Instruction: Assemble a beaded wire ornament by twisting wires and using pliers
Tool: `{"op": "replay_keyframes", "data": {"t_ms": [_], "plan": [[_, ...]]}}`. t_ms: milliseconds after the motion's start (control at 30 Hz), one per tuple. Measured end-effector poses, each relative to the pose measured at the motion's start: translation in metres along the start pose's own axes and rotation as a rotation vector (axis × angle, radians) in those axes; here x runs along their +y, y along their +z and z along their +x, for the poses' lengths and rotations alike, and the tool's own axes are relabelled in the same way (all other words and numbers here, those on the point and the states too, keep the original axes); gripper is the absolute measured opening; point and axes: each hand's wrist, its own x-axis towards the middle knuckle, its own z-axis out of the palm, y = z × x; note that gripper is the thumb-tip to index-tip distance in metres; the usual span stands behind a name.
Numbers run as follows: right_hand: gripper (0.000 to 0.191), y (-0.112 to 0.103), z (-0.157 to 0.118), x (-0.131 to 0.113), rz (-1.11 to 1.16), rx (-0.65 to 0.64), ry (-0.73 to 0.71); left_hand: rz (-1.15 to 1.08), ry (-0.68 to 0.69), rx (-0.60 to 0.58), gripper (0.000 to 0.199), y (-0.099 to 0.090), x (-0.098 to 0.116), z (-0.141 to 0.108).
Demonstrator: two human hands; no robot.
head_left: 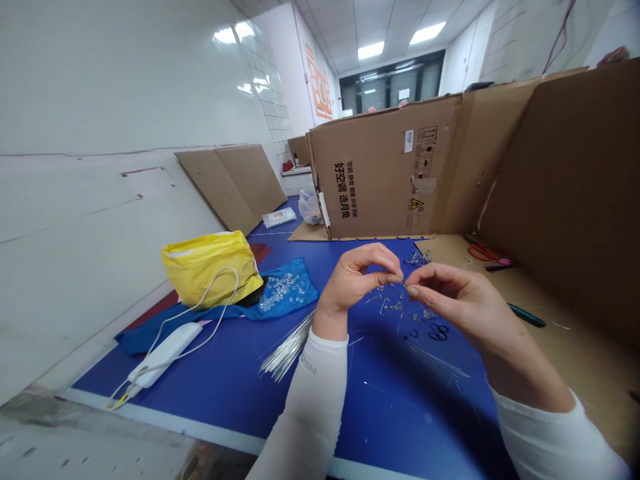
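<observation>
My white sleeves (315, 393) rise over the blue counter (385, 427), the left forearm leaning rightward, the right one slanting in to the left. A white power strip (167, 355) lies at the near left, and just left of my left sleeve a bundle of wires (285, 350) points one end toward the near left, its long axis running off toward the far right, partly behind my arm. Finer loose strands (437, 360) and black rings (439, 332) lie below my right grip (463, 303).

Both grips are narrow, thumb against forefinger, pinching a tiny piece (404, 285) above the counter, where my fingertips meet. It seems to lie roughly crosswise, left to right; it is too small for me to tell which way its ends point. My left grip (345, 283) arches with the wrist below and the fingers bent rightward; my right faces it, knuckles up.

Clear beaded pieces (393, 305) are scattered beneath. To the left, clear beads (283, 291) rest on blue cloth (301, 270) beside a yellow bag (210, 273). Farther back stands a large cardboard box (380, 180).
</observation>
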Motion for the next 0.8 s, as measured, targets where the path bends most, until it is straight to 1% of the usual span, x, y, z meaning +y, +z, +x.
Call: {"op": "replay_keyframes", "data": {"t_ms": [200, 367, 467, 600, 800], "plan": [[0.022, 0.001, -0.002, -0.002, -0.034, 0.027, 0.053, 0.035, 0.022, 0.008, 0.008, 0.002, 0.0, 0.001], [0.022, 0.003, -0.003, -0.003, -0.083, 0.057, 0.082, 0.153, -0.021, 0.045, 0.02, 0.003, 0.005, 0.002], [0.019, 0.004, -0.004, -0.006, -0.156, 0.085, 0.042, 0.219, -0.009, 0.049, 0.023, 0.005, 0.011, 0.003], [0.015, 0.008, -0.006, -0.014, -0.336, 0.199, -0.03, 0.327, -0.005, 0.033, 0.022, 0.007, 0.022, 0.004], [0.011, 0.015, -0.008, -0.015, -0.513, 0.325, -0.159, 0.499, 0.036, 0.009, 0.008, 0.012, 0.037, 0.004]]}}
